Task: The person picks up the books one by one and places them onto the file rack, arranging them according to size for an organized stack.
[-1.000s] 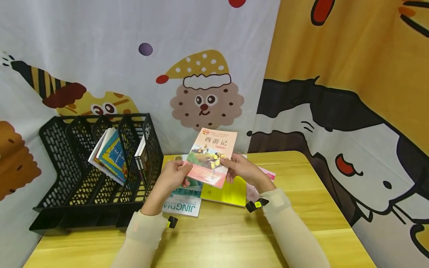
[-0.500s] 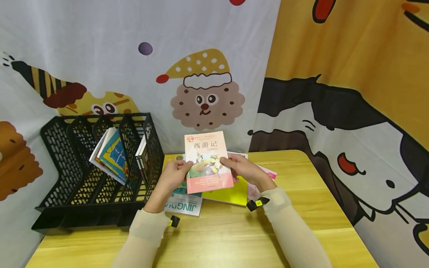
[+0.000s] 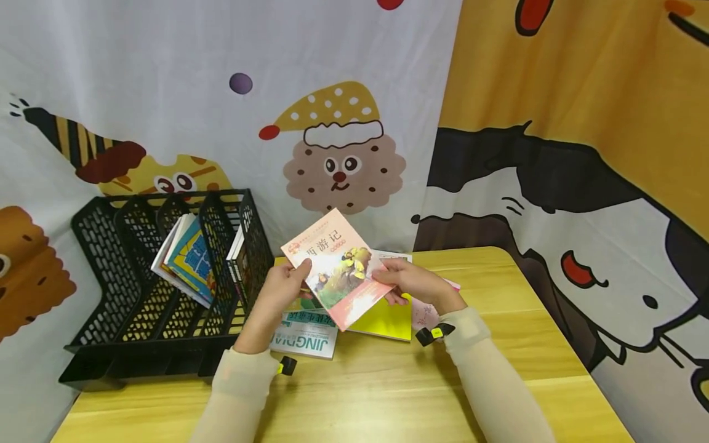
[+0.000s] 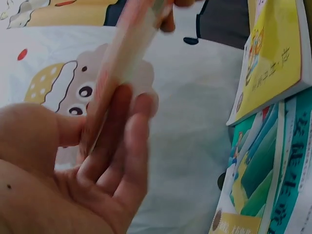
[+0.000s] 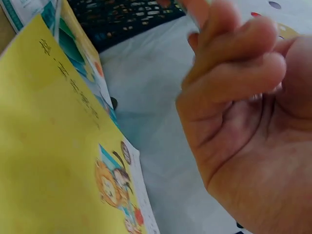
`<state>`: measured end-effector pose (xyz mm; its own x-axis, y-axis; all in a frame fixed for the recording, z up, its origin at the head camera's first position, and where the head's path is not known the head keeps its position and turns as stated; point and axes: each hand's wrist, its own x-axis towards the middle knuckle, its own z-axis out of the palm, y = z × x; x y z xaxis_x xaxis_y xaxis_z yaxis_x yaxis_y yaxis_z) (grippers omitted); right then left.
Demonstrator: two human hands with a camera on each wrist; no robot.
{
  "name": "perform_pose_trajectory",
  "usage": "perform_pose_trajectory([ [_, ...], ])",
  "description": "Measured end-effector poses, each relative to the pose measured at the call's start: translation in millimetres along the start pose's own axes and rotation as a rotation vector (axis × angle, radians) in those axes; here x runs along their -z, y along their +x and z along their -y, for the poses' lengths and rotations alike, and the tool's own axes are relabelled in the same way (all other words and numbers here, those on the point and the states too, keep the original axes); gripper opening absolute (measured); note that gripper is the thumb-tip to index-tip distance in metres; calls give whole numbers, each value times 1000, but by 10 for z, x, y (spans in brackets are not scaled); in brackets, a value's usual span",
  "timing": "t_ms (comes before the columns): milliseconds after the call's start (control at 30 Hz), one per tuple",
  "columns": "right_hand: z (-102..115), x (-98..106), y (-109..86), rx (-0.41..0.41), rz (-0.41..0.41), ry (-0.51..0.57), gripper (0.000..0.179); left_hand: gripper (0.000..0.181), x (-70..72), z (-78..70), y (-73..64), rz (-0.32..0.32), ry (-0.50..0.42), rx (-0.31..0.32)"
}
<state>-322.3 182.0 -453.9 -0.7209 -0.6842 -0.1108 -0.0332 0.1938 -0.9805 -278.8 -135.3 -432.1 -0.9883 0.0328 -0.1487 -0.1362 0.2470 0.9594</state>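
Holding the pink book (image 3: 339, 271) at two points, both grips are engaged. The left grip (image 3: 281, 289) pinches one side edge, thumb on the front cover and fingers behind; the left wrist view shows the same pinch, with the book nearly edge-on and blurred. The right grip (image 3: 412, 280) has the opposite edge near its lower corner, thumb on the cover, fingers beneath. In the right wrist view its fingers are curled, but the contact with the book cannot be made out.

The pink book is raised in front of the person, front cover up, turned at a slant. Below it, on the worktop (image 3: 365, 394), lies an overlapping group: a white-and-teal book (image 3: 304, 343) lettered "JINGDIA", a yellow book (image 3: 384, 323) and a pink patterned cover (image 3: 423, 315), partly hidden by the right grip.

To the person's left stands a black organizer (image 3: 149, 363) with perforated dividers. A blue-and-yellow book (image 3: 191, 258) leans in one compartment with others beside it; thinner volumes (image 3: 237, 261) stand in the rightmost. Behind hangs a curtain (image 3: 183, 49) printed with cartoon figures.
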Motion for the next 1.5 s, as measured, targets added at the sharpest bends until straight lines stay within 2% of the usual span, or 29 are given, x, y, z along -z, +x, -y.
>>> perform_pose_trajectory([
  [100,10,34,-18,36,24,-19,34,41,20,-5,-6,-101,-41,-21],
  [233,23,65,-5,40,-82,4,39,41,-27,-19,-6,-141,-100,-46],
  [367,46,99,-14,47,-211,19,38,39,-44,-28,-17,-128,-88,-36],
  [500,46,124,-34,43,-252,6,38,42,18,-42,-50,-73,-32,-55],
  [633,0,125,-17,12,-183,15,36,43,84,-81,-76,-58,-18,-101],
  [700,-20,109,-2,10,-118,-8,35,43,114,-105,-100,-95,17,-139],
  [833,-35,53,29,13,4,-87,32,42,166,-164,-167,-196,145,-258],
  [933,-35,-10,51,-38,67,-149,32,43,223,-204,-232,-255,228,-344],
  [1033,-20,-90,72,-109,105,-184,33,41,324,-230,-297,-320,289,-389],
  [1133,18,-189,95,-137,137,-185,47,40,457,-262,-357,-390,355,-406],
  [1267,99,-365,134,-116,170,-192,58,39,647,-315,-434,-451,397,-417],
  [1367,133,-495,181,-97,174,-223,56,39,792,-361,-516,-483,391,-403],
  [1500,125,-625,281,-73,162,-254,50,42,985,-415,-654,-559,401,-352],
])
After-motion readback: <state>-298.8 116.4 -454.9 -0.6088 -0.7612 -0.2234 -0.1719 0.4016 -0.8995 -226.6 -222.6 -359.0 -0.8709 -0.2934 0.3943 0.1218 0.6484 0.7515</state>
